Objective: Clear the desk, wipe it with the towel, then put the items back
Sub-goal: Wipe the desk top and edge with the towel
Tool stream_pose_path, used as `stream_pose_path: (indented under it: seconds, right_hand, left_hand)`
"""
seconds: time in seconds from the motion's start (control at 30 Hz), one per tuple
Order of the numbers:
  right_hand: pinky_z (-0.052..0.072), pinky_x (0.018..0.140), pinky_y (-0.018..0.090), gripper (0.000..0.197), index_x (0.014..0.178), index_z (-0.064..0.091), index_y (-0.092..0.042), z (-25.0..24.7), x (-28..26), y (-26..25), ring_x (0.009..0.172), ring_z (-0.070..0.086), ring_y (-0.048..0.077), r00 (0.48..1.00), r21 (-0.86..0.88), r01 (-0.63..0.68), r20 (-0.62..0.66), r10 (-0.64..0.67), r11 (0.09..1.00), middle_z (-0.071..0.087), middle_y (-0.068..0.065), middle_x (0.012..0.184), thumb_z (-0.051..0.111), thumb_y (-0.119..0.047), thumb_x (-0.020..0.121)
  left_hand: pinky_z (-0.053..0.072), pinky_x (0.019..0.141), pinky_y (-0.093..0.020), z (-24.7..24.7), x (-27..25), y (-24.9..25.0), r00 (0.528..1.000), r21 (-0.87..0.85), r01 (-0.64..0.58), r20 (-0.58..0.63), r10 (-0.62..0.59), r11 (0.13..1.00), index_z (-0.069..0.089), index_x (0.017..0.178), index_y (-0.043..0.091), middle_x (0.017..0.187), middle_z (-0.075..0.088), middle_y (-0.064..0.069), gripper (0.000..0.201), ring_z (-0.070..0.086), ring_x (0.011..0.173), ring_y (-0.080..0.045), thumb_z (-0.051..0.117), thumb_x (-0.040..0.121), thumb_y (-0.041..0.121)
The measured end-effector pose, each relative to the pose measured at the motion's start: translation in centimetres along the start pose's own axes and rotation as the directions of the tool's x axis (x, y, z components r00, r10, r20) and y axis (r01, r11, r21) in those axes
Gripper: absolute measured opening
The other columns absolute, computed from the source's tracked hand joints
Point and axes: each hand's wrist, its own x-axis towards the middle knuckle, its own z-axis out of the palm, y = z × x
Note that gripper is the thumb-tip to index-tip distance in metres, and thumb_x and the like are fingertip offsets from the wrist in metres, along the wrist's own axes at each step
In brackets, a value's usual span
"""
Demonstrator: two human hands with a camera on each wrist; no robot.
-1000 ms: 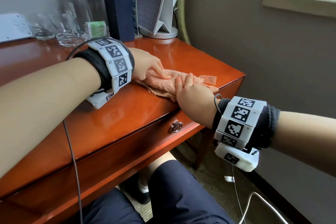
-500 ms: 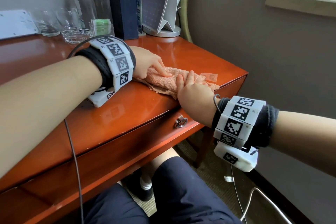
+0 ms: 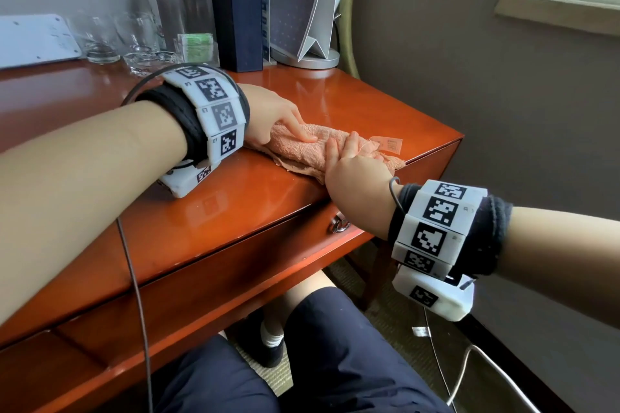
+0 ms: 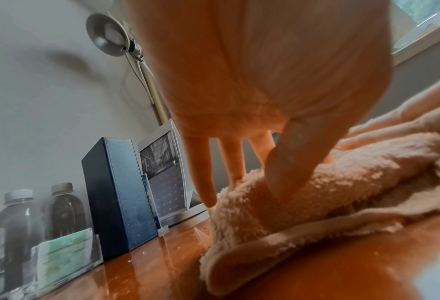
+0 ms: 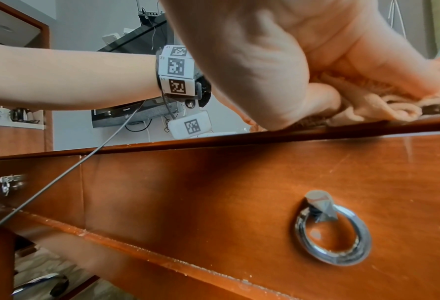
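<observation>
A peach towel (image 3: pixel 302 151) lies rolled on the red-brown desk (image 3: pixel 302 94) near its right front corner, with a small label (image 3: pixel 389 144) at its right end. My left hand (image 3: pixel 302 134) holds the towel's left part; in the left wrist view the thumb (image 4: pixel 285 178) presses into the roll (image 4: pixel 316 192) while the fingers reach down behind it. My right hand (image 3: pixel 349 157) holds the towel's right part at the desk's front edge. In the right wrist view its thumb (image 5: pixel 321 97) tucks under the cloth (image 5: pixel 367 105) and a finger lies over it.
Along the back wall stand two bottles (image 3: pixel 174 7), drinking glasses (image 3: pixel 100 40), a green packet holder (image 3: pixel 196 43), a dark blue box (image 3: pixel 238 7) and a calendar stand (image 3: pixel 302 10). A white panel (image 3: pixel 33 40) lies at back left. A ring handle (image 5: pixel 331 229) hangs on the drawer.
Both hands stay on the towel in nearly the same place. The head view has shifted slightly.
</observation>
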Motion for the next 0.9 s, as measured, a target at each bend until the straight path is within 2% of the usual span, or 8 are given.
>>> stream_pose_path:
  seconds: [0.07, 0.13, 0.3, 0.4, 0.57, 0.67, 0.8, 0.9]
  right_hand:
    - [0.028, 0.106, 0.055, 0.061, 0.146, -0.012, 0.004, -0.1, 0.0, -0.3, 0.135, 0.017, 0.055, 1.0, 0.019, -0.006, 0.016, 0.006, 1.0, -0.01, 0.035, 0.15, 0.026, -0.005, 0.099]
    - [0.028, 0.106, 0.056, 0.06, 0.146, -0.013, 0.003, -0.2, 0.0, -0.6, 0.135, 0.017, 0.055, 0.999, 0.039, -0.009, 0.031, 0.008, 0.999, -0.01, 0.034, 0.15, 0.025, -0.005, 0.099]
    - [0.028, 0.105, 0.057, 0.058, 0.146, -0.011, 0.003, -0.2, -0.2, -1.2, 0.134, 0.016, 0.057, 1.0, 0.045, -0.006, 0.004, 0.006, 0.999, -0.009, 0.035, 0.15, 0.022, -0.005, 0.1]
    - [0.027, 0.106, 0.057, 0.058, 0.146, -0.011, 0.002, -0.3, -0.3, -1.6, 0.134, 0.013, 0.058, 1.0, 0.058, -0.013, 0.011, 0.012, 0.998, -0.009, 0.035, 0.15, 0.022, -0.005, 0.099]
    - [0.026, 0.107, 0.057, 0.057, 0.146, -0.011, 0.002, -0.2, -0.3, -2.3, 0.134, 0.012, 0.058, 1.0, 0.067, -0.015, 0.008, 0.014, 0.998, -0.009, 0.034, 0.15, 0.021, -0.006, 0.1]
    - [0.023, 0.108, 0.058, 0.056, 0.147, -0.011, 0.001, -0.4, -0.4, -2.7, 0.135, 0.01, 0.058, 1.0, 0.094, -0.02, 0.021, 0.018, 0.995, -0.009, 0.033, 0.151, 0.02, -0.006, 0.1]
    - [0.02, 0.108, 0.058, 0.055, 0.147, -0.011, -0.002, -0.5, -0.5, -3.0, 0.136, 0.007, 0.057, 0.999, 0.142, -0.025, 0.033, 0.021, 0.99, -0.011, 0.032, 0.151, 0.017, -0.007, 0.1]
    - [0.022, 0.107, 0.059, 0.056, 0.147, -0.012, -0.001, -0.5, -0.5, -3.4, 0.135, 0.009, 0.059, 0.999, 0.141, -0.032, 0.037, 0.027, 0.99, -0.011, 0.031, 0.151, 0.018, -0.009, 0.1]
  left_hand:
    - [0.028, 0.074, -0.013, 0.2, -0.2, 0.0, 1.0, -0.004, -0.002, -0.005, 0.002, 1.0, 0.033, 0.136, 0.051, 0.149, 0.029, 0.018, 0.08, 0.042, 0.12, -0.009, 0.042, 0.082, -0.008]
    - [0.028, 0.078, -0.016, 0.3, -0.5, -0.1, 1.0, -0.004, -0.004, -0.008, 0.004, 1.0, 0.033, 0.135, 0.052, 0.149, 0.029, 0.018, 0.081, 0.04, 0.125, -0.01, 0.043, 0.081, -0.008]
    - [0.026, 0.065, -0.013, 0.4, -1.2, -0.2, 1.0, -0.001, 0.008, -0.003, -0.008, 1.0, 0.032, 0.135, 0.052, 0.149, 0.028, 0.018, 0.08, 0.039, 0.126, -0.009, 0.043, 0.083, -0.008]
    - [0.025, 0.073, -0.013, 0.6, -1.5, -0.2, 1.0, 0.002, 0.025, -0.008, -0.025, 1.0, 0.034, 0.135, 0.051, 0.15, 0.027, 0.019, 0.079, 0.038, 0.128, -0.01, 0.043, 0.083, -0.007]
    - [0.027, 0.077, -0.017, 0.8, -2.1, -0.3, 1.0, 0.001, 0.031, -0.006, -0.031, 1.0, 0.035, 0.135, 0.05, 0.15, 0.027, 0.018, 0.078, 0.037, 0.129, -0.011, 0.043, 0.082, -0.007]
    - [0.03, 0.077, -0.018, 0.9, -2.5, -0.4, 0.999, -0.002, 0.038, -0.005, -0.038, 0.999, 0.035, 0.134, 0.051, 0.149, 0.028, 0.019, 0.079, 0.038, 0.128, -0.011, 0.043, 0.082, -0.008]
    - [0.03, 0.071, -0.015, 1.1, -2.9, -0.6, 0.999, -0.019, 0.036, -0.004, -0.036, 0.999, 0.035, 0.132, 0.053, 0.148, 0.028, 0.02, 0.08, 0.039, 0.126, -0.01, 0.043, 0.082, -0.008]
    - [0.028, 0.075, -0.016, 1.3, -3.2, -0.8, 0.999, -0.014, 0.046, -0.014, -0.046, 0.999, 0.036, 0.134, 0.051, 0.149, 0.028, 0.019, 0.078, 0.038, 0.128, -0.01, 0.044, 0.083, -0.007]
